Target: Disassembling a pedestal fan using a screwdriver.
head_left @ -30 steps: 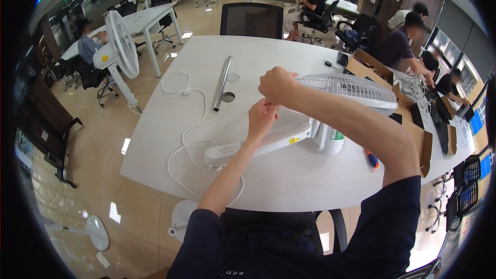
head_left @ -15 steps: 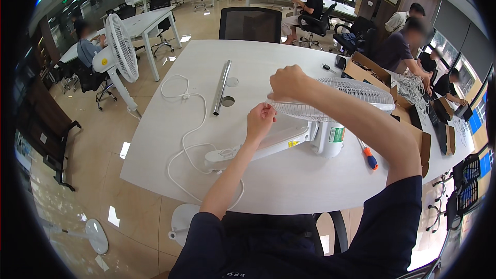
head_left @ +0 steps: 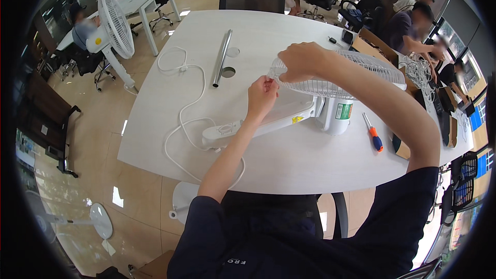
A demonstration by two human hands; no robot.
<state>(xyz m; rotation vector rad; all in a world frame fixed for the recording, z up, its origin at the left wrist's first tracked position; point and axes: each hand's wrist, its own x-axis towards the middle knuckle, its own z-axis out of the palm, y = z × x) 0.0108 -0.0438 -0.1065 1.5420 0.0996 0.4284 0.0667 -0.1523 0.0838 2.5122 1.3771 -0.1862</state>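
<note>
A white electric fan lies on the table, its wire grille (head_left: 356, 75) facing away from me and its motor housing (head_left: 335, 119) toward me. Its white neck (head_left: 268, 126) stretches to the left. My right hand (head_left: 305, 62) is closed over the left end of the grille, with the fingertips hidden behind the palm. Just below it, my left hand (head_left: 262, 94) pinches at the grille's rim. Whatever sits between those fingertips is too small to make out. My right forearm covers part of the grille.
On the white table (head_left: 155, 129) lie a chrome tube (head_left: 223, 58), a white power cord (head_left: 182, 116) and an orange-and-blue screwdriver (head_left: 375, 138). Open cardboard boxes (head_left: 373, 44) and tangled white cables (head_left: 418, 75) line the right side. Another fan (head_left: 114, 25) stands left, near seated people.
My right hand has come down from above the grille's edge onto its rim. The left hand stays pinched there. The view has tilted down, so the table sits higher in the picture.
</note>
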